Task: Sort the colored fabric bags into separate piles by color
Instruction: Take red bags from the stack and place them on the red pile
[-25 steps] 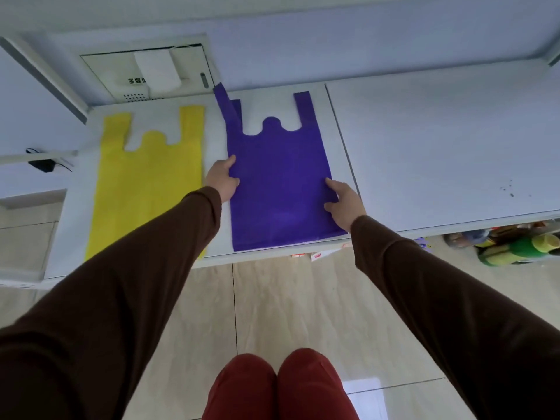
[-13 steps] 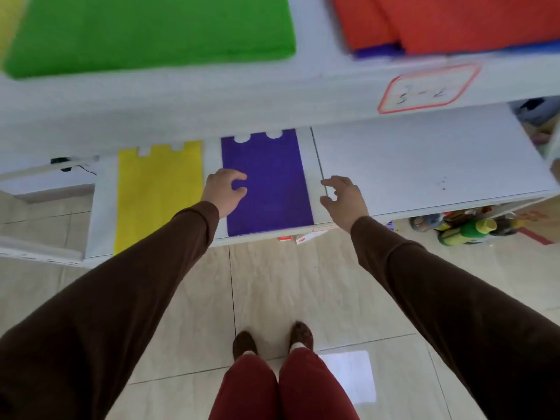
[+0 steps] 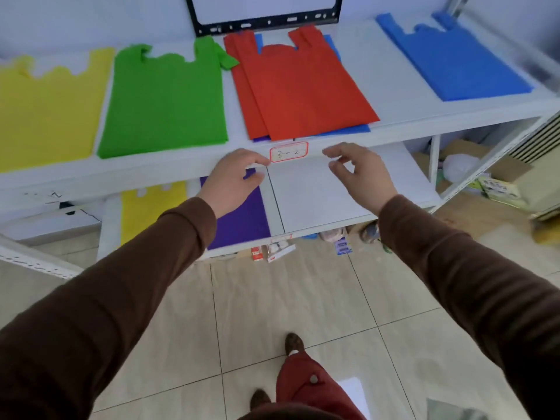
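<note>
On the upper shelf (image 3: 394, 119) lie a yellow bag (image 3: 45, 110), a green bag (image 3: 163, 98), a mixed stack with red bags (image 3: 300, 86) on top of blue and purple ones, and a lone blue bag (image 3: 454, 59) at the right. The lower shelf (image 3: 327, 195) holds a yellow bag (image 3: 151, 210) and a purple bag (image 3: 242, 219). My left hand (image 3: 233, 180) and my right hand (image 3: 360, 174) hover in front of the upper shelf's edge, just below the red stack. Both are empty with fingers loosely spread.
A red-bordered label (image 3: 288, 151) is stuck on the upper shelf's front edge between my hands. A black frame (image 3: 263, 22) stands at the back. Small boxes (image 3: 272, 253) lie under the lower shelf. Cardboard and packages (image 3: 497, 177) sit at the right on the tiled floor (image 3: 272, 307).
My hands have let go of the purple bag on the lower shelf and risen to the upper shelf's edge. My view has lifted, so the upper shelf's bags now show.
</note>
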A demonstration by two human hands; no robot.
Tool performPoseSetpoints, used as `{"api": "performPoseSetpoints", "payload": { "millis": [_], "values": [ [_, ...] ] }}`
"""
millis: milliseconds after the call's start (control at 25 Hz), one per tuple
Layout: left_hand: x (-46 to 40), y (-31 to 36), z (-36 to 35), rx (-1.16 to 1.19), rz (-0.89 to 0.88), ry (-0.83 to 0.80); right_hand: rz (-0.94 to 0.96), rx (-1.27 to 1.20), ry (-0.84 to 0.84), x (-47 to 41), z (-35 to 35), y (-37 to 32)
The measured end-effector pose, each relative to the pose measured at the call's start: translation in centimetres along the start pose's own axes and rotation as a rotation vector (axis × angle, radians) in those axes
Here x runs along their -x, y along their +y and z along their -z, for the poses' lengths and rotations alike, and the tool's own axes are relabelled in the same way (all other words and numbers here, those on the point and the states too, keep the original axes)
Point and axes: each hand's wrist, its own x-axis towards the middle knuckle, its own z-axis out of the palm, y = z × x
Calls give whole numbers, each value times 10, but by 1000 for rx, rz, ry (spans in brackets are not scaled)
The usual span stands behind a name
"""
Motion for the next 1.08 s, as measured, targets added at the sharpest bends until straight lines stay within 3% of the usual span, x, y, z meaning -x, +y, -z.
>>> {"api": "performPoseSetpoints", "payload": {
  "millis": [200, 320, 440, 560, 840, 960, 1080],
  "values": [
    [-77, 29, 20, -62, 159, 126, -18, 29, 52, -73, 46, 26],
    [-129, 16, 20, -154, 415, 88, -83, 160, -10, -127, 54, 53],
    [-160, 7, 15, -19, 605, 137, -207, 102, -170, -163, 50, 69],
    [-177, 5, 12, 26, 640, 186, -215, -8, -212, -177, 40, 73],
    [-181, -2, 24, -279, 539, 205, -141, 18, -170, -179, 27, 73],
    [-182, 2, 35, -90, 518, 221, -184, 1, -179, -181, 28, 71],
    [-186, 18, 43, 576, 623, 250, -242, -120, -152, -186, 29, 70]
  ]
}}
